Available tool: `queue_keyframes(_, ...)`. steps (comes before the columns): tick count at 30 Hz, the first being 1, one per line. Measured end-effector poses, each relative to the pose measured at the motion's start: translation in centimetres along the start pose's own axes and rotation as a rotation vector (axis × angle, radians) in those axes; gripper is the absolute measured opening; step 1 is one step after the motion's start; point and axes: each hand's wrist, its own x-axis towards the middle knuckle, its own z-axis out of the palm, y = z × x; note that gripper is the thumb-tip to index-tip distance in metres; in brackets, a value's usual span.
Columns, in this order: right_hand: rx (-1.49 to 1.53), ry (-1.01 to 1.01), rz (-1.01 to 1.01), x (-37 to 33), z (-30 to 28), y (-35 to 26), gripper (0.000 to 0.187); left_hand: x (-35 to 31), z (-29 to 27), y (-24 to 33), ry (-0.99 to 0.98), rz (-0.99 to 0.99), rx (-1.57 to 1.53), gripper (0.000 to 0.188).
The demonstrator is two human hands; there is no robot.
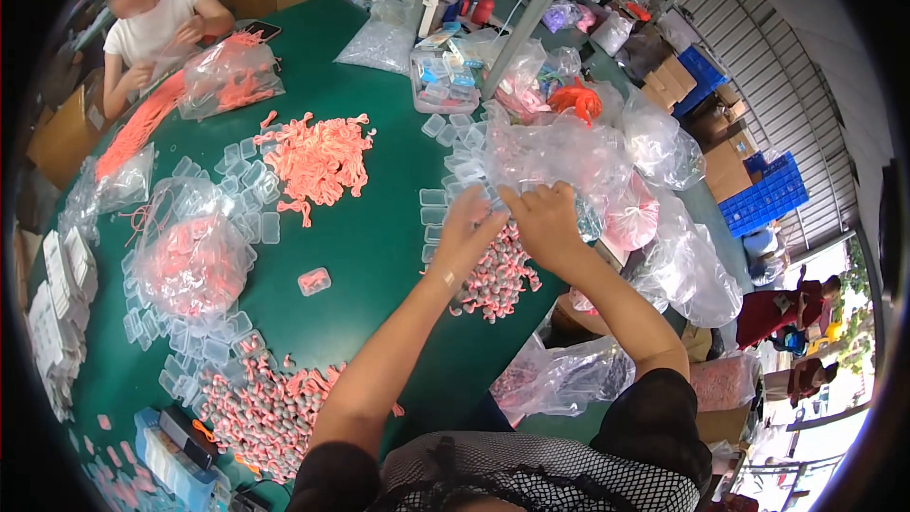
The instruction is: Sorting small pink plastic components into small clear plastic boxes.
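Two bare hands meet over the pink-and-grey pieces

Nearest the person, a large heap of knobbly pink-and-grey pieces (pixel 270 417) sits at the left, probably a reserve kept within an arm's sweep. A smaller pile (pixel 495 286) of the same pieces lies just below the hands on the green desk (pixel 379 237), presumably there to spare reaching.

The left hand (pixel 462 237) and right hand (pixel 547 228) are close together above that pile. The left grip is partly bent and blurred; the right one is curled, thumb and forefinger near each other. From here I can't tell whether either holds anything.

Clear plastic boxes (pixel 434 216) lie just beside the left hand, handy, I'd guess, for those fingers. One filled box (pixel 314 282) rests apart to the left. Beyond it spreads a heap of coral cords (pixel 318 166), and at the far corner sits a co-worker (pixel 163 21).
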Motion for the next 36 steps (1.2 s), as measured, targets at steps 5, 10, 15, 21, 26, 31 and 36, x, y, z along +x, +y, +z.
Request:
queue_keyframes(5,0.159,-0.013,-0.164,-0.3,1.1,0.9,0.027,7.0,1.2,-5.6,-0.165,-0.172,-0.050,0.019)
queue_keyframes(10,0.147,-0.021,0.376,-2.0,2.3,3.5,0.034,7.5,2.7,-2.3,0.032,-0.018,-0.064,0.014)
queue_keyframes(15,-0.059,-0.031,0.373,1.7,1.4,8.2,0.031,8.4,2.5,-4.0,0.074,0.111,0.215,0.016)
queue_keyframes(21,0.351,-0.163,-0.146,7.7,11.7,11.8,0.028,7.2,3.7,-3.4,0.080,0.277,0.221,0.010)
queue_keyframes(26,0.562,-0.123,-0.170,8.4,17.6,14.3,0.027,6.3,3.7,-2.5,0.070,0.312,0.184,0.010)
queue_keyframes(31,0.745,-0.139,-0.132,8.3,23.7,16.3,0.027,5.4,3.0,-2.2,0.036,0.275,0.150,0.012)
queue_keyframes(36,0.891,-0.164,-0.062,6.6,27.8,18.1,0.027,5.0,2.5,-3.0,0.078,0.268,0.156,0.013)
